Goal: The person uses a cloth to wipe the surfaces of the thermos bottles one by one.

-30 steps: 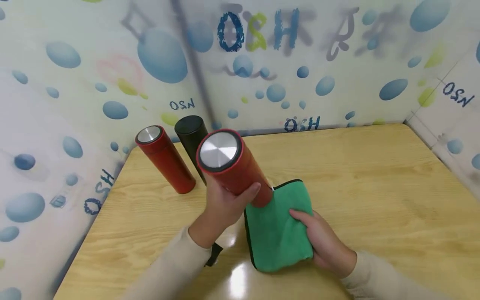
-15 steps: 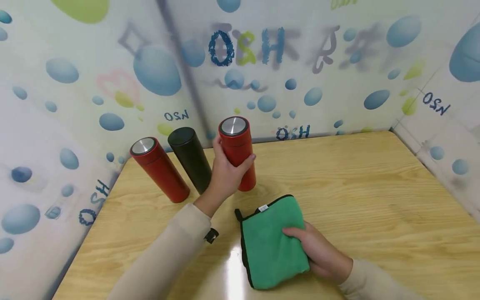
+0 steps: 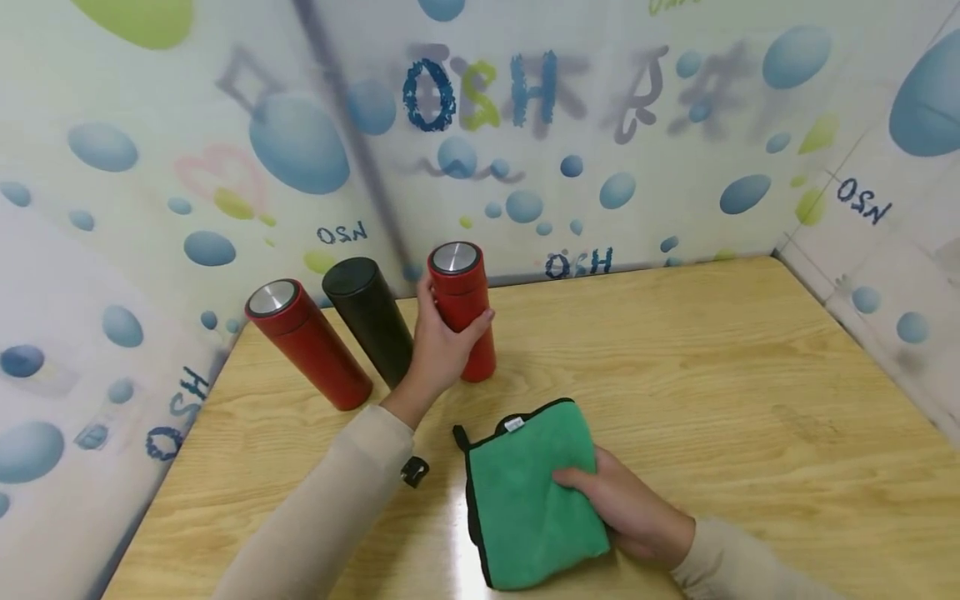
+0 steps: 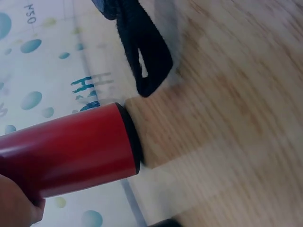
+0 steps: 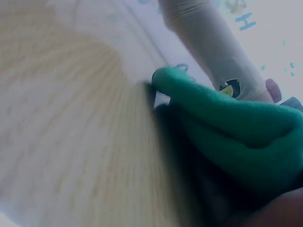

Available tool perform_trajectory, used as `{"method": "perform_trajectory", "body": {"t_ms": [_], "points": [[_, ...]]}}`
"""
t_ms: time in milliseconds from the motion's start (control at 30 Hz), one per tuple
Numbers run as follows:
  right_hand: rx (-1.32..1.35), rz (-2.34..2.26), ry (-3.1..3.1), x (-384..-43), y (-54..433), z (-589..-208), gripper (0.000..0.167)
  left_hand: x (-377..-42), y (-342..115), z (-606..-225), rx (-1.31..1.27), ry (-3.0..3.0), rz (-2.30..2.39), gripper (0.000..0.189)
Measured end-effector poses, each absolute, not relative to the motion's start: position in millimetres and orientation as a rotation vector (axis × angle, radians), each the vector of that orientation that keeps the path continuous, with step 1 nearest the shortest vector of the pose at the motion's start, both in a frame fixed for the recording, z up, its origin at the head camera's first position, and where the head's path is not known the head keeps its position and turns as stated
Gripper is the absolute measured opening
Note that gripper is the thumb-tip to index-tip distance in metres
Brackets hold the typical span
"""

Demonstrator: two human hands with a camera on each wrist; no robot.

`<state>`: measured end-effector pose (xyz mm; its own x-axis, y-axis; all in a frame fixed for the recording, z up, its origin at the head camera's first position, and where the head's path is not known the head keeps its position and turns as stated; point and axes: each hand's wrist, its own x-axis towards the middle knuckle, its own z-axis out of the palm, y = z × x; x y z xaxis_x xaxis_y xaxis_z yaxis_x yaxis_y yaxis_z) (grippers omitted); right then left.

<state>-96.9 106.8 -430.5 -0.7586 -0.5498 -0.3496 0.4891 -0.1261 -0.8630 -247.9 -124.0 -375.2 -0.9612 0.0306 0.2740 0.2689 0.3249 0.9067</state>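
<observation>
My left hand (image 3: 441, 337) grips a red vacuum flask (image 3: 467, 296) with a silver-topped lid, its fingers and thumb wrapped round the body. The flask stands upright at the back of the table; in the left wrist view its dark base (image 4: 130, 137) is at or close to the wood. My right hand (image 3: 637, 508) holds a folded green cloth (image 3: 532, 500) with black edging, thumb on top and the other fingers hidden beneath. The cloth lies low over the front of the table. In the right wrist view the folded cloth (image 5: 236, 123) fills the right side.
A black flask (image 3: 371, 317) and a second red flask (image 3: 309, 346) stand in a row left of the held one. The wooden table (image 3: 675, 358) meets a patterned wall (image 3: 525, 108) at the back.
The left hand has carried the red flask away from the cloth to the back, right of the black one, and it stands upright. The right hand keeps the cloth.
</observation>
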Motion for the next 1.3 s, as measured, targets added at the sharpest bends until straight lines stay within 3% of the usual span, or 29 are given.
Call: {"method": "perform_trajectory", "body": {"t_ms": [300,733,1033,1300], "points": [[-0.179,-1.819,1.619,-102.6,109.6,-435.0,0.063,-250.9,-126.1,-378.9,-0.257,-2.365,-1.741,0.089],[-0.212,-1.797,1.66,-105.9,112.5,-435.4,0.068,-228.2,-127.4,-371.4,-0.237,-2.459,-1.725,0.105],[-0.235,-1.775,1.688,-109.1,110.8,-439.1,0.069,-226.4,-131.3,-380.1,-0.209,-2.507,-1.739,0.089],[-0.223,-1.782,1.68,-108.1,110.4,-441.1,0.067,-228.5,-132.6,-385.9,-0.251,-2.49,-1.733,0.088]]}}
